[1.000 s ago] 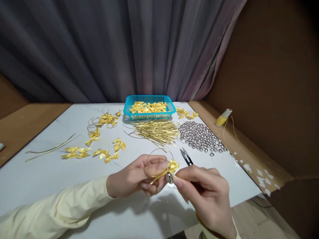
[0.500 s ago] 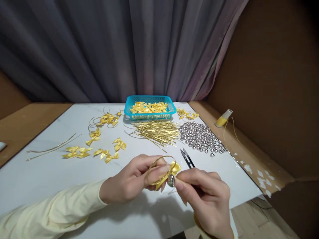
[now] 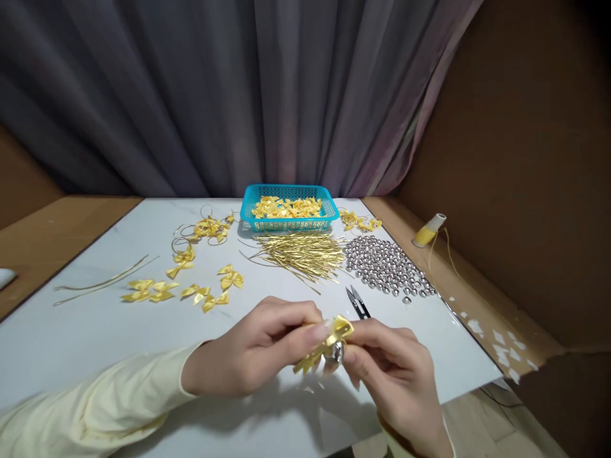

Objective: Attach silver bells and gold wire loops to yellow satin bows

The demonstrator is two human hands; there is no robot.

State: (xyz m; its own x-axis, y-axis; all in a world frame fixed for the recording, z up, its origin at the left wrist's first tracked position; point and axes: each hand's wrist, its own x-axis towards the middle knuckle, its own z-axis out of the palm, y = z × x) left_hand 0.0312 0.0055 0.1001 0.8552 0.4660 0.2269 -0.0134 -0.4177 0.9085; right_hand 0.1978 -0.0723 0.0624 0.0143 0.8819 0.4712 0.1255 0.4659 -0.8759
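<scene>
Between thumb and fingers, my left hand pinches a yellow satin ribbon bow low over the near part of the table. A shiny silver bell sits against the underside of the bow. My right hand is closed, its thumb and forefinger pressed together at the right side of the bell. The gold cord of this bow is mostly hidden by my fingers. Just beyond my right hand lie black thread snips, blades pointing away.
A blue basket of yellow bows stands at the back. Before it lie gold cords and silver bells. Finished-looking looped bows and loose bows lie left. A yellow thread spool stands on the right cardboard.
The bow and bell have turned in my hands, and the gold cord loop that stood up in front of my left hand no longer shows. My right fingers have moved slightly closer to the bow.
</scene>
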